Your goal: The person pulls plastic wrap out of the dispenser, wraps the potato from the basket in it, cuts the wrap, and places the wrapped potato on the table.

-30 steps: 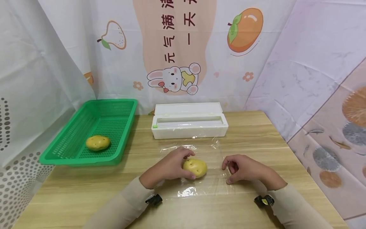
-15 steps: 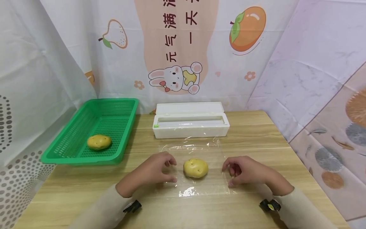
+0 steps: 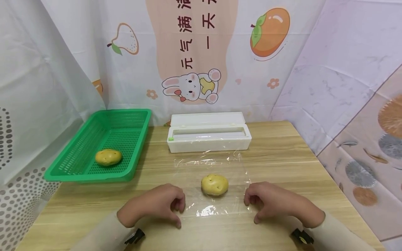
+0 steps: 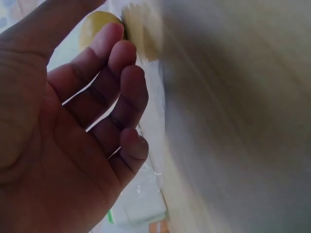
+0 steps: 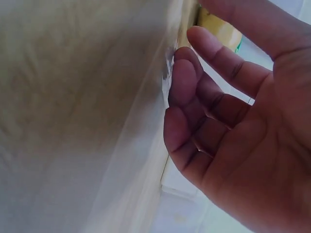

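Note:
A yellow potato (image 3: pixel 215 184) lies on a sheet of clear plastic wrap (image 3: pixel 232 200) spread on the table. My left hand (image 3: pixel 160 204) hovers by the sheet's left edge, fingers loosely bent, apart from the potato. In the left wrist view that hand's palm and fingers (image 4: pixel 131 87) hold nothing, with the potato (image 4: pixel 92 29) partly behind them. On the opposite side, my right hand (image 3: pixel 276 202) is at the wrap's right edge, its fingers relaxed. The right wrist view shows nothing gripped; whether the fingertips touch the film I cannot tell.
Behind the wrap stands a white cling film dispenser (image 3: pixel 210 145) with its lid up, the film reaching from its front. A green basket (image 3: pixel 142 146) at the left holds another potato (image 3: pixel 108 157). A printed curtain (image 3: pixel 270 87) closes off the table's back.
My left hand has let go of the potato and drawn back left and toward me. The right hand has shifted slightly toward me. The potato stays on the wrap.

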`<state>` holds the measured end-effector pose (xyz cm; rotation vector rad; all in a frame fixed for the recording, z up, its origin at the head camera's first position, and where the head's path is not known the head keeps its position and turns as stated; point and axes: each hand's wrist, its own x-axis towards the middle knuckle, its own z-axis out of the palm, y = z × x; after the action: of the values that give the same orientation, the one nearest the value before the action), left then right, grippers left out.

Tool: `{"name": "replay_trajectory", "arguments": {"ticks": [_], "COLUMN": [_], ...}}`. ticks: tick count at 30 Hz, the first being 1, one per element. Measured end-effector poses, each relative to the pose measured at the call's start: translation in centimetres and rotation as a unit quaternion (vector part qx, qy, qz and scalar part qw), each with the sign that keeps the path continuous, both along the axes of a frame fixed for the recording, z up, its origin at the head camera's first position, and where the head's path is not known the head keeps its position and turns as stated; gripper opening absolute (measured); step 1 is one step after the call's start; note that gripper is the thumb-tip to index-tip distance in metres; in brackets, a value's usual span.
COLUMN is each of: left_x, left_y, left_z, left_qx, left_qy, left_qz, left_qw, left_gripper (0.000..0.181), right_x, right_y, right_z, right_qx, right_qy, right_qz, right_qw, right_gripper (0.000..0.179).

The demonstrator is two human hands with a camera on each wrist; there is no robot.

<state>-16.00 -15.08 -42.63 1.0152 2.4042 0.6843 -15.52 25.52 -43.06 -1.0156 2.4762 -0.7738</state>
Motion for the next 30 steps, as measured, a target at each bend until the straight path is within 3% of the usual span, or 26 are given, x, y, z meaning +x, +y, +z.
{"name": "replay_trajectory", "arguments": {"ticks": [7,16,25,30], "left_x": [0.06,0.25,0.26,0.23], "left_y": [-0.06,-0.24,-0.3,-0.42], "left_z": [-0.54,-0.55,-0.6,-0.12], "left_qx": [-0.028,-0.004,-0.019,-0.004], "left_qy": [0.025,0.029,0.06,0.069], "left_qz": [-0.019,-0.023,-0.041,-0.043], "left_qw": [0.9991,0.9993,0.9972,0.9967], "left_gripper": [0.027,0.024,0.023,0.021], "right_x": [0.1,0.15,0.52,0.52], "right_y": [-0.14,-0.08,-0.17,-0.14], "right_z": [-0.12,-0.08,-0.1,0.05], "right_qx": [0.013,-0.003,-0.002,-0.014], "right_qy": [-0.002,0.016,0.069,0.065], "right_qz": [0.004,0.034,0.068,0.065], "right_qw": [0.9999,0.9993,0.9953,0.9957], "right_gripper": [0.034,0.026,0.029,0.028]}}
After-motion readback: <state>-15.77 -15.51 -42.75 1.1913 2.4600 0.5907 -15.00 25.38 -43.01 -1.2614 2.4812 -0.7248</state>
